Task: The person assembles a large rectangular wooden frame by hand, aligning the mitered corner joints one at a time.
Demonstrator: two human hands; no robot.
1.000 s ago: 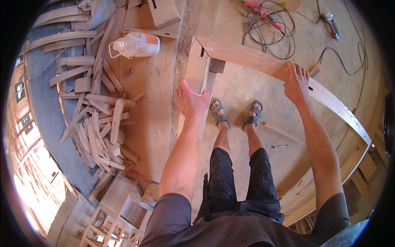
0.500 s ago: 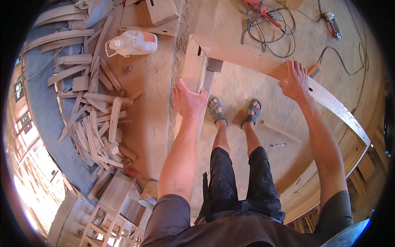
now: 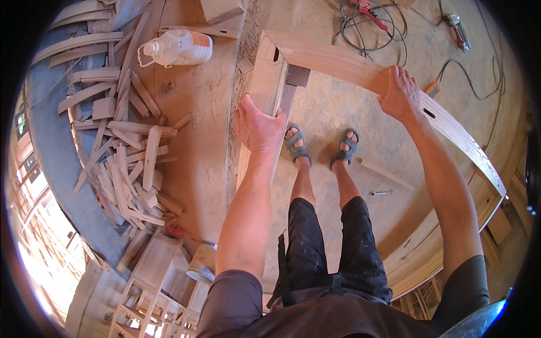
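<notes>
A large wooden frame [image 3: 332, 55] of pale planks stretches in front of me, two of its rails meeting at a mitred corner at the far left. Dark slots show in both rails. My left hand [image 3: 259, 125] is closed round the left rail, thumb on the inner side and fingers over the outer side. On the far rail, right of the corner, my right hand [image 3: 402, 96] grips the plank from above, close to a slot. A small dark wooden block [image 3: 297, 75] sits inside the corner. My feet in grey sandals [image 3: 297, 144] stand within the frame.
Loose wood offcuts [image 3: 149, 158] are heaped at the left beside a clear plastic jug [image 3: 183, 47]. A red corded power tool [image 3: 372, 12] and an angle grinder [image 3: 457, 32] lie far right with looping cables. A small wrench [image 3: 381, 192] rests right of my feet.
The whole view has shifted slightly, so the floor things sit higher in the picture. Both hands keep their hold on the frame, whose corner appears a little farther away.
</notes>
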